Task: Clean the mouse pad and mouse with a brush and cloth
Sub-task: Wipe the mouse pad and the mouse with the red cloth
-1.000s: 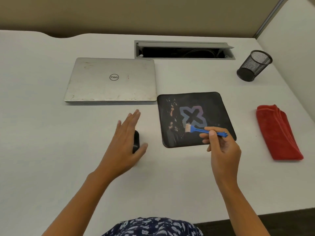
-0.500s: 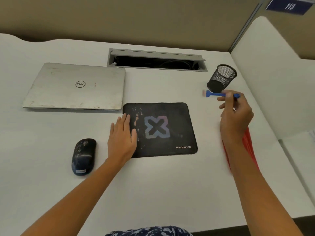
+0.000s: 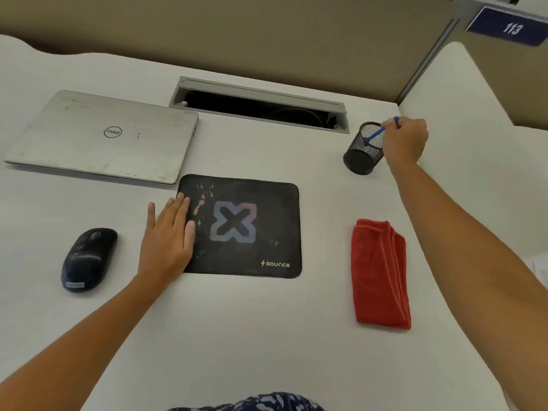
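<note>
A black mouse pad (image 3: 252,229) with a pale X logo and light smudges lies mid-desk. My left hand (image 3: 169,238) rests flat on its left edge, fingers apart, holding nothing. A dark mouse (image 3: 87,259) sits on the desk to the left of that hand. My right hand (image 3: 404,142) is at the rim of a black mesh cup (image 3: 360,157) at the back right and grips a small blue brush (image 3: 376,134), whose head points down inside the cup. A folded red cloth (image 3: 379,274) lies to the right of the pad.
A closed silver laptop (image 3: 98,137) lies at the back left. Behind the pad a cable slot (image 3: 261,103) is open in the white desk (image 3: 267,336). A white partition (image 3: 474,120) rises along the right side.
My right hand carried the brush off the pad, over to the mesh cup, and lowered its head into it. My left hand left the mouse and settled on the pad's left edge.
</note>
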`<state>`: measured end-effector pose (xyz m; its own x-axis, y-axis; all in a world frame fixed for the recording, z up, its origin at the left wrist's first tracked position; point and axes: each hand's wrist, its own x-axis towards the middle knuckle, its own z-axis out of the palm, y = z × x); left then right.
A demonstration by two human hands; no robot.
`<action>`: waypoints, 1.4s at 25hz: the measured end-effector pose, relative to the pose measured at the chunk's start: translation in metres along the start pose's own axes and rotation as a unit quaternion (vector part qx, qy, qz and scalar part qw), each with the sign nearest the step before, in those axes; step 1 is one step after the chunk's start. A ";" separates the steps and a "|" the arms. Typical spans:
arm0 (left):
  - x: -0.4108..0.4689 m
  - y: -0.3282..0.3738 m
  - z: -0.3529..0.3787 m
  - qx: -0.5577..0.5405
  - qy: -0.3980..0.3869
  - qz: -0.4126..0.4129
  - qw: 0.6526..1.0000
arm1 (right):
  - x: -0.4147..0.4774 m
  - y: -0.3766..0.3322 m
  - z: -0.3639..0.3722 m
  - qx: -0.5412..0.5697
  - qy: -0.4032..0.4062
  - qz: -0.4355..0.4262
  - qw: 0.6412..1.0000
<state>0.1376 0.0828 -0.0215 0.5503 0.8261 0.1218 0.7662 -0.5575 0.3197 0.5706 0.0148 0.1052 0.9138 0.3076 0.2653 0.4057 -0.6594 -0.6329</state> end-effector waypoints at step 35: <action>-0.002 0.000 -0.001 -0.082 0.018 -0.002 0.996 | -0.196 0.098 -0.065 -0.178 -0.138 0.271 0.936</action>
<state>0.1361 0.0811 -0.0208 0.5325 0.8324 0.1538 0.7025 -0.5359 0.4684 0.4325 -0.1541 0.0386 0.9676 -0.0046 -0.2526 -0.0893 -0.9414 -0.3251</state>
